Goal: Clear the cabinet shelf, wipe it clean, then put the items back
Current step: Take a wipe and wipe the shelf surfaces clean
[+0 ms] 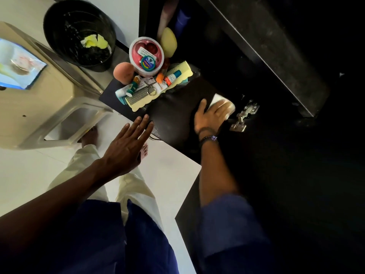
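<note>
Pressing the white cloth onto the shelf, the right hand lays straight fingers over it; left hand splayed.

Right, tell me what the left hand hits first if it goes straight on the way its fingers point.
Left hand points up-right, fingertips at the shelf edge. Past bare shelf, it would likely first meet the yellow mat holding the combs; its height is unclear.
</note>
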{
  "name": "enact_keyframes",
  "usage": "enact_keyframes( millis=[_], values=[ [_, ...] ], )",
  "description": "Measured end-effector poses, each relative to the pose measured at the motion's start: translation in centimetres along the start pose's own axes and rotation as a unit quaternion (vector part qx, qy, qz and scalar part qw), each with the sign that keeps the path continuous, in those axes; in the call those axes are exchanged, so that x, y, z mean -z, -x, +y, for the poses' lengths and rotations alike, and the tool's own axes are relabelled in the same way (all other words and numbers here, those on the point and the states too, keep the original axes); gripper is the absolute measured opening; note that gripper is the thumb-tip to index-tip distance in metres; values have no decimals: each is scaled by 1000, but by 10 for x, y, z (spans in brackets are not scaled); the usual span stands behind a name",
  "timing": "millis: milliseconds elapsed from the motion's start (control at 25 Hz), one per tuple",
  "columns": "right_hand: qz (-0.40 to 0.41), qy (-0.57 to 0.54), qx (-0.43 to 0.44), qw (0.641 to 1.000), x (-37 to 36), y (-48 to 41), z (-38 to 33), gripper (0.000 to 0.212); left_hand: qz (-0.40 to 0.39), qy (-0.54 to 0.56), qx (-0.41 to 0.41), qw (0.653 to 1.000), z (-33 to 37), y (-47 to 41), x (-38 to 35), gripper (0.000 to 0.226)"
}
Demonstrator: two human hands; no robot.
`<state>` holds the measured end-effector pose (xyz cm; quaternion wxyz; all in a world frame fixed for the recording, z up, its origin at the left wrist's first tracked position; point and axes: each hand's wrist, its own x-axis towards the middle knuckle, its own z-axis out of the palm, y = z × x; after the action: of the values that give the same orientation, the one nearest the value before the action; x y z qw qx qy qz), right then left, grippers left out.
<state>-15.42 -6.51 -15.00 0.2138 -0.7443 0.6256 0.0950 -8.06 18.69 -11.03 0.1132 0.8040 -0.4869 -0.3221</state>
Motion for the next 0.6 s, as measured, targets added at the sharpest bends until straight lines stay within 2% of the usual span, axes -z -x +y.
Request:
enact_keyframes(
  millis=[80,160,240,280,400,520,600],
  values=[
    [62,64,43,995,-30,71,19,74,3,13,-4,1000,3,-3,-2,87],
    [34,60,78,995,-49,130,40,71,-4,21,-9,1000,5,-5,-2,90],
    [-30,58,91,994,-49,143,50,64,-1,24,-11,1000,5,-7,-1,92],
    [-33,51,88,994,-43,128,48,61,4,23,-12,1000,4,-7,0,93],
    [33,29,52,998,-8,47,26,61,7,21,-12,1000,1,-4,2,93],
    [-32,-20,29,999,23,-38,-16,62,5,27,-3,1000,-1,1,3,92],
    [-36,-8,75,996,20,-50,-41,61,-3,34,4,999,-2,4,3,92]
  ],
)
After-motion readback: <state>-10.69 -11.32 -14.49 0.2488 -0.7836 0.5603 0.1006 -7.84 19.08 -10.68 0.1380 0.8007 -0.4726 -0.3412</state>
